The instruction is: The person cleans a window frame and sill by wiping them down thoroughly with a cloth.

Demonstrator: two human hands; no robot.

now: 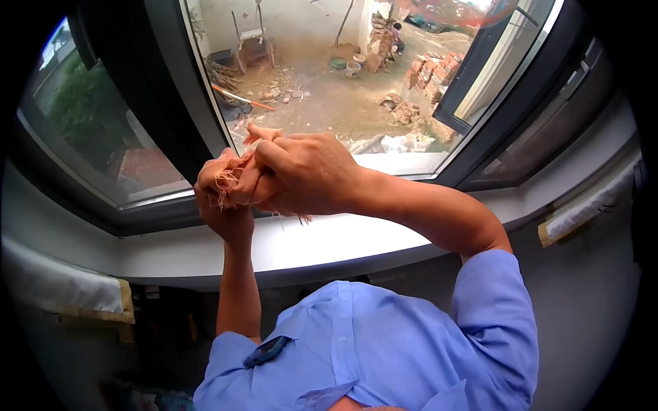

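A frayed orange-pink cloth [233, 175] with loose threads is bunched between my two hands, held up in front of a window and above its white sill. My left hand [211, 195] is closed around the cloth's left part. Pressed close against it, my right hand [312, 171] grips the cloth from the other side with curled fingers. One corner of the cloth sticks up above the knuckles, and threads dangle below. Most of the cloth is hidden inside the fingers.
A white window sill [322, 243] runs below the hands. The dark window frame [168, 75] stands at left, and an open sash [473, 82] swings outward at right. Outside lie bricks [433, 74], buckets [353, 69] and a cart [253, 48]; a person [397, 39] sits far off.
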